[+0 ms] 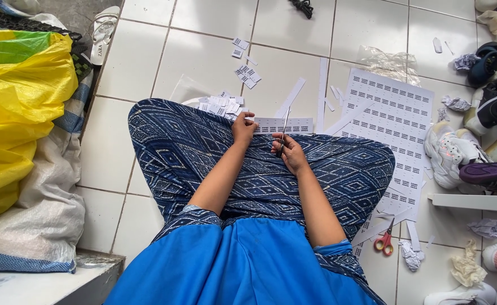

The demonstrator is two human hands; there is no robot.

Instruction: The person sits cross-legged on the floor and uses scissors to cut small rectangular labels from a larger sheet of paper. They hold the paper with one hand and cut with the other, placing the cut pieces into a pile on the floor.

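Observation:
I sit on a tiled floor with a blue patterned cloth over my legs. My left hand (243,127) holds the left end of a white paper strip (295,125) printed with small labels. In my right hand (290,152) is a pair of scissors (284,127), its blades pointing up across the strip. A pile of cut labels (220,105) lies just beyond my left hand. A large printed label sheet (392,121) lies on the floor to the right.
Red-handled scissors (384,241) lie by my right knee. Several shoes (485,141) and crumpled paper crowd the right edge. Yellow and white sacks (22,113) stand at the left. Loose paper strips (322,93) and label scraps (246,73) lie ahead.

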